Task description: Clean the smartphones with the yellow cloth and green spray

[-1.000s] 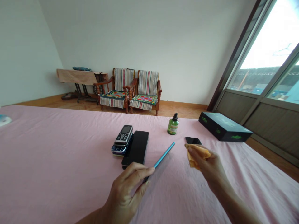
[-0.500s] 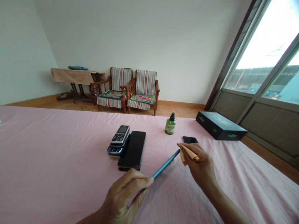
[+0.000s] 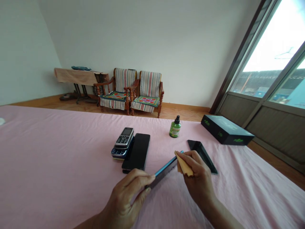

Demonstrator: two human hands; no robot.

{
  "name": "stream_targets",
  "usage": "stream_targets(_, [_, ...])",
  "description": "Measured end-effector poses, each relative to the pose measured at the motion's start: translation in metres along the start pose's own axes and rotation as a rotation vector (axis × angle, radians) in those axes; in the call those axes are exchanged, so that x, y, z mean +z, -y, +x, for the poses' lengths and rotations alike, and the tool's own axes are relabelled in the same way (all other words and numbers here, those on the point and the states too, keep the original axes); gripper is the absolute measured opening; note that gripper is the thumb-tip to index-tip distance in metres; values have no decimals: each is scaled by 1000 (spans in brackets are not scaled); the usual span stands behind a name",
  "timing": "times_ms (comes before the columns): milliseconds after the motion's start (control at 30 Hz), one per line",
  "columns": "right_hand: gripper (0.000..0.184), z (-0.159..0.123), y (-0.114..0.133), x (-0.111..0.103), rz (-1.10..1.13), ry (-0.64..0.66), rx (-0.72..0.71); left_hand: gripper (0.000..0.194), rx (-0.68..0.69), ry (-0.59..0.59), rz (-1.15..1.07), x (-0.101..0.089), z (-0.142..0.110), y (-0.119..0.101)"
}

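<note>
My left hand point(image 3: 126, 198) grips a dark smartphone with a blue edge point(image 3: 165, 169), tilted up from the pink bedsheet point(image 3: 59, 159). My right hand point(image 3: 197, 179) pinches a yellow cloth point(image 3: 183, 164) and presses it against the phone's far end. Just right of that hand, a black smartphone point(image 3: 202, 155) lies on the sheet, partly hidden by my fingers. Further left, a black slab phone point(image 3: 137, 152) lies beside a keypad phone point(image 3: 124, 138), which rests on a blue phone point(image 3: 119, 153). A green spray bottle point(image 3: 175, 128) stands beyond them.
A black box point(image 3: 226, 130) lies on the sheet's far right corner. Beyond the sheet's far edge are a wooden floor, two striped wooden armchairs point(image 3: 138, 92) and a cloth-covered table point(image 3: 79, 76). A large window point(image 3: 269, 54) fills the right side.
My right hand has moved left and down, bringing the cloth onto the blue-edged phone's far end. More of the black smartphone now shows beside that hand.
</note>
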State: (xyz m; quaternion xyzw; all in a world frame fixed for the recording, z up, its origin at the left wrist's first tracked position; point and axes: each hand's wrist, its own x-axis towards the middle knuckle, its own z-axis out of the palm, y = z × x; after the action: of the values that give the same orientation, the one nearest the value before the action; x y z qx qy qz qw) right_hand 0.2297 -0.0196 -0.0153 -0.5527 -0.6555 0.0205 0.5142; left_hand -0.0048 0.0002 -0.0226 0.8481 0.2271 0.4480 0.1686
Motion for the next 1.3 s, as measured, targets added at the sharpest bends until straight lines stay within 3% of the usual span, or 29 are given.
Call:
stream_targets(233, [51,-15,35,24,206,86,-52,25,0,-62,27,1,3,-2])
stream_targets(367, [44,-16,47,25,329,161,-86,26,24,-52,17,0,5,-1])
stream_targets(433, [40,-12,44,19,329,133,-72,27,27,-43,25,0,5,0])
stream_targets(600, [24,8,11,-4,72,-139,152,34,9,-35,51,-1,5,2])
stream_targets(733, [22,12,-6,-12,-46,-101,197,34,5,-39,37,-1,6,3])
stream_targets(1067, [48,-14,30,22,123,38,-40,28,-14,-65,21,0,9,3])
stream_targets(1300, [51,-25,50,35,199,101,-170,36,-153,-71,-54,3,4,2])
